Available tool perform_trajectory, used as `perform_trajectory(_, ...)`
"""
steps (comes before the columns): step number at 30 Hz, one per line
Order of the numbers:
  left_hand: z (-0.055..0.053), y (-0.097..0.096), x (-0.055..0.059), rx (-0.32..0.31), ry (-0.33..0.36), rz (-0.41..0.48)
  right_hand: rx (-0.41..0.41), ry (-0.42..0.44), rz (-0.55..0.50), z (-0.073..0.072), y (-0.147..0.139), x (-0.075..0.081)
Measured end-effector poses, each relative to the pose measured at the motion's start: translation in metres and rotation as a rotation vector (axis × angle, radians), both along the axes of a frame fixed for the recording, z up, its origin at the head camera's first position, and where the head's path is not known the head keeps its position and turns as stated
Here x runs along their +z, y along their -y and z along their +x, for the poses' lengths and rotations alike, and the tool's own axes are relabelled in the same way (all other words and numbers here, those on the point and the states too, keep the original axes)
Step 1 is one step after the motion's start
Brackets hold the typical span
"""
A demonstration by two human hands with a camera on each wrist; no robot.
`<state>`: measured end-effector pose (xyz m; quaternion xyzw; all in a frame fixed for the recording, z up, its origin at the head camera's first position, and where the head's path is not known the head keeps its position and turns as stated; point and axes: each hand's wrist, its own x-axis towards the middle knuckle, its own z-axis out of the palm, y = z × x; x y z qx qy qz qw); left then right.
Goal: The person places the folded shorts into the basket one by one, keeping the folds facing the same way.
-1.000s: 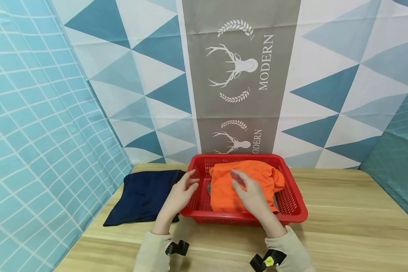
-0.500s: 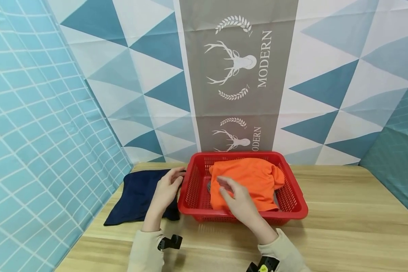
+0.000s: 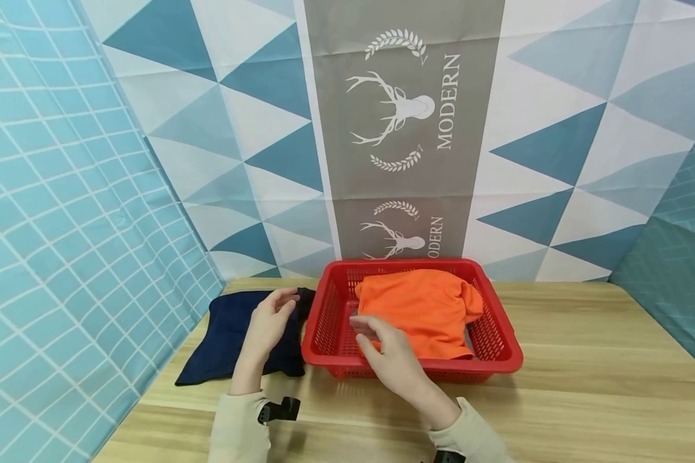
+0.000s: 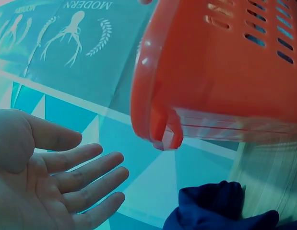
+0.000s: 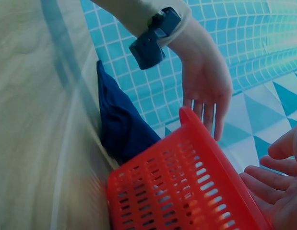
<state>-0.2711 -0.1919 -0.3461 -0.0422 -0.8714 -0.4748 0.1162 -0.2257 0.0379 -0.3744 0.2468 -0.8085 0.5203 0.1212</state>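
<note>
My left hand (image 3: pixel 268 323) hovers over the dark navy cloth (image 3: pixel 226 341), which lies on the table left of the basket. Its fingers are relaxed and hold nothing; the left wrist view shows the palm (image 4: pixel 47 191) bare and spread beside the basket's end. My right hand (image 3: pixel 390 354) is above the front rim of the red plastic basket (image 3: pixel 500 368), fingers loosely bent with nothing between them. Inside the basket lies a bright orange folded garment (image 3: pixel 423 308), mostly on the right side. The navy cloth (image 5: pixel 122 122) also shows beyond the basket in the right wrist view.
The basket stands on a wood-grain table (image 3: pixel 585 360), near the back edge. A patterned curtain (image 3: pixel 405 128) with deer prints hangs behind it. Blue checked fabric (image 3: pixel 64 225) borders the left side. Black wrist cameras (image 3: pixel 279 409) sit on the sleeves.
Both hands have moved left. The left hand passed from the basket's left rim to over the navy cloth; the right went from over the orange garment toward the front left of the basket.
</note>
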Motion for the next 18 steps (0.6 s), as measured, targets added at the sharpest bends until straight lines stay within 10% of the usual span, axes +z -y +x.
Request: perform_trajectory(18,-0.010,0.023,-0.009,0.069,0.068,-0.001,0.162,0.076,0.007,0.015,0.023,-0.008)
